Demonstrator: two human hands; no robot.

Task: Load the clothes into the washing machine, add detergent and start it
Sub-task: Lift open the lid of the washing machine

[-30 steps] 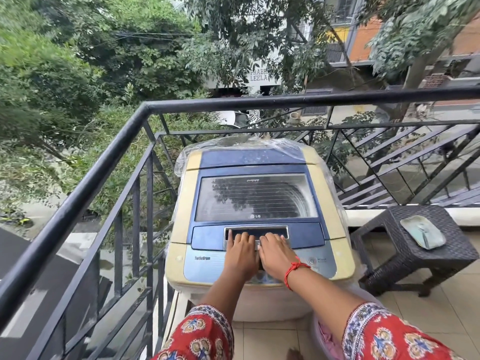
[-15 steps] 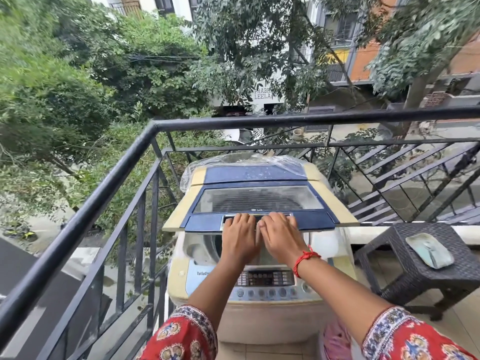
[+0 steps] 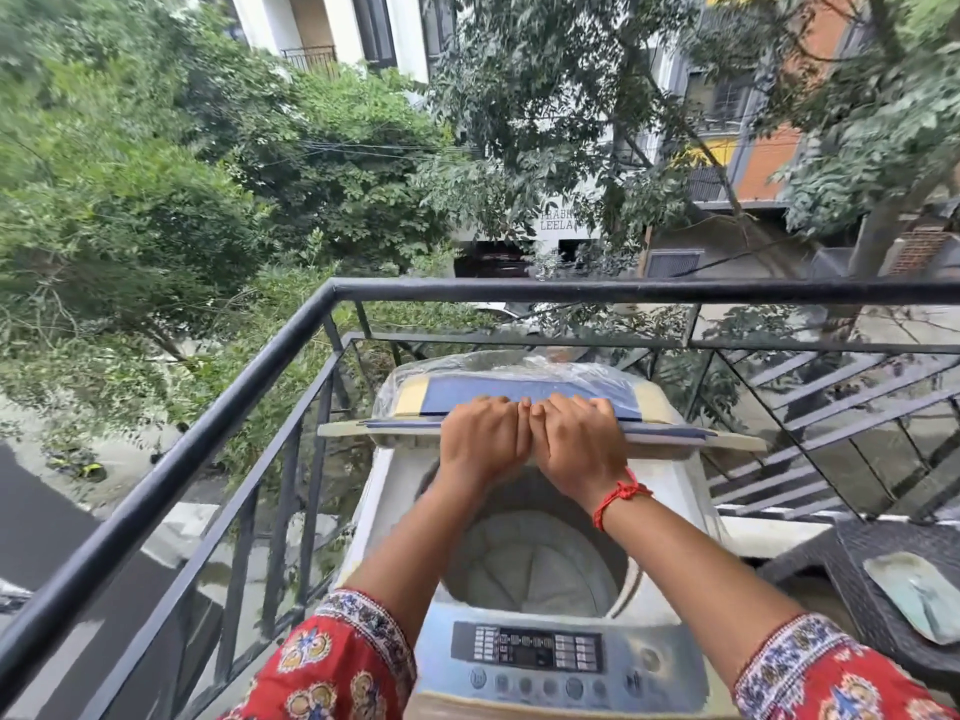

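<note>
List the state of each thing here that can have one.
Lid: raised, folded, held at its front edge.
Drum: uncovered, no clothes in it.
Control panel: display dark, as far as shows.
Left hand: gripping the lid.
Right hand: gripping the lid.

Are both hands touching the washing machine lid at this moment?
Touching. The head view shows the left hand and right hand side by side, fingers curled over the front edge of the raised lid, no gap visible.
</note>
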